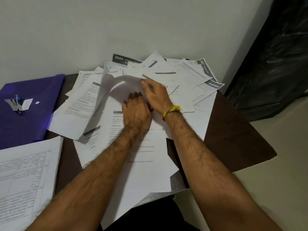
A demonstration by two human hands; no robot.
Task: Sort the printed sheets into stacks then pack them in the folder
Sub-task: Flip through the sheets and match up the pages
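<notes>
Paperwork chaos going on here lol. Using the messy pile of printed sheets (pixel 166 90) in the middle of the table (pixel 233 139) as the landmark: nearest the person, left of the pile, one sorted stack (pixel 28 172) with table-style forms is already sitting squared up. Beyond that stack, still left of the pile, the purple folder (pixel 31 105) is lying flat with a stapler (pixel 16 104) parked on top of it.

On the pile itself, the left hand (pixel 136 114) is pressing down on a text sheet with fingers straight and close together, while the right hand (pixel 155 95), thread band on the wrist, is pinching the edge of a curling sheet (pixel 106 104) and peeling it over toward the left. That sheet is blurry, so can't read it.

What could go wrong imo: sheets on the near side are hanging off the table edge, so any tug on the pile could be sliding them to the floor. Also the peeled sheet is bending hard, so a crease or tear is possible if it's pulled fast, and the stapler is blocking the folder for later.

Orientation: the lifted sheet's long axis is running from near-left to far-right, arching up in the middle. The far sheets are fanning out toward the wall (pixel 150 30) every which way.
</notes>
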